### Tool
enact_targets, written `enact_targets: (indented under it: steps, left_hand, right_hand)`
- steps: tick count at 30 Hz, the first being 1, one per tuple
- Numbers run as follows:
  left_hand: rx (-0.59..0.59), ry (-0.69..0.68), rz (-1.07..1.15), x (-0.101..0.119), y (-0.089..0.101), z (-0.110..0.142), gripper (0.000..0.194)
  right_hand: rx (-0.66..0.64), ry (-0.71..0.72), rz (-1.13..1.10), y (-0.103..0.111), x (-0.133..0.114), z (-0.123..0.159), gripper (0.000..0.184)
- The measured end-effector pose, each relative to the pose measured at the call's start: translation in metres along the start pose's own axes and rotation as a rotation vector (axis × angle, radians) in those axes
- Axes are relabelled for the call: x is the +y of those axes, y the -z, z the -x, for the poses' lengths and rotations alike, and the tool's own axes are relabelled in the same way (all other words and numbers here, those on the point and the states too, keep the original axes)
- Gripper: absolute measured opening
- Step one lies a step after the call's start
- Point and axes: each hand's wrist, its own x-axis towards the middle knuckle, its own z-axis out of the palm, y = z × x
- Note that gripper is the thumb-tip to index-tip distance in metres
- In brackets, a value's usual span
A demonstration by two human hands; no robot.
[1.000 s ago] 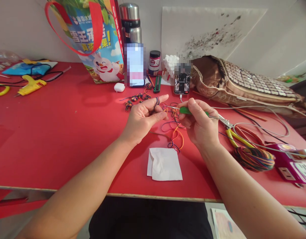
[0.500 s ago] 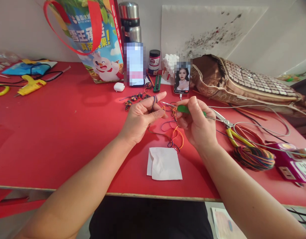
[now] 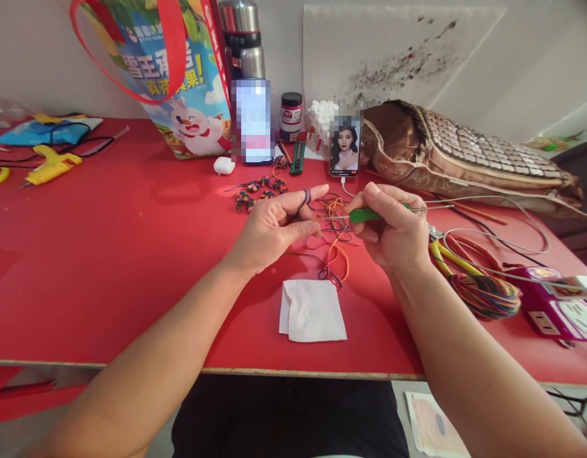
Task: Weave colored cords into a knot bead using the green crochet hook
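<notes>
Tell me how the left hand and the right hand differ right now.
The left hand has dark yarn looped around its index finger, while the right hand grips a thin green-handled tool. The left hand's index finger points outward, whereas the right hand's fingers curl around the handle. Both hands are bare.

Hook (image 3: 364, 215) and yarn (image 3: 338, 207) only partly seen.
The tip is lost near the left hand (image 3: 274, 229), and whether yarn is caught there cannot fairly be told. The hook's handle is partly covered by the right hand (image 3: 395, 226). One phone (image 3: 255, 121) is mostly blurred; bag (image 3: 195, 121) and flask (image 3: 241, 22) are cut off above, the socket block (image 3: 551, 321) at the right.
</notes>
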Motion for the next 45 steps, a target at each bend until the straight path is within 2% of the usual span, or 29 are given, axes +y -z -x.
enact_targets:
  steps: [10,16,18,21,23,27,31,35,37,41,45]
  left_hand:
    - [0.004,0.027,0.019,0.0,0.001,-0.001,0.052]
    - [0.096,0.083,0.221,-0.005,-0.002,-0.004,0.049]
    - [0.123,0.138,0.301,-0.008,-0.003,-0.004,0.049]
    - [0.148,0.187,0.421,-0.01,-0.006,-0.004,0.045]
    - [0.154,0.19,0.469,-0.01,-0.008,-0.004,0.041]
    - [0.173,0.177,0.449,-0.011,-0.01,-0.003,0.043]
    - [0.196,0.149,0.383,-0.014,-0.01,-0.003,0.048]
    - [0.181,0.085,0.274,-0.014,-0.008,-0.005,0.044]
    - [0.14,0.063,0.215,-0.014,-0.006,-0.005,0.042]
    - [0.062,0.04,0.106,-0.012,-0.001,-0.004,0.038]
    - [0.055,0.019,0.039,-0.012,0.002,-0.004,0.035]
  right_hand:
    - [0.008,0.048,0.056,0.004,0.0,-0.001,0.038]
    - [-0.009,0.136,0.125,-0.005,0.002,0.009,0.038]
    - [-0.069,0.232,0.213,-0.01,0.006,0.014,0.034]
    - [-0.184,0.521,0.382,-0.016,0.013,0.017,0.019]
    - [-0.199,0.693,0.485,-0.017,0.018,0.017,0.015]
    - [-0.176,0.81,0.624,-0.017,0.021,0.017,0.019]
    - [-0.139,0.787,0.672,-0.018,0.021,0.019,0.017]
    - [-0.127,0.722,0.63,-0.021,0.02,0.021,0.017]
    - [-0.101,0.634,0.582,-0.021,0.019,0.022,0.021]
    - [-0.03,0.352,0.402,-0.019,0.013,0.021,0.035]
    - [0.018,0.24,0.241,-0.019,0.007,0.018,0.044]
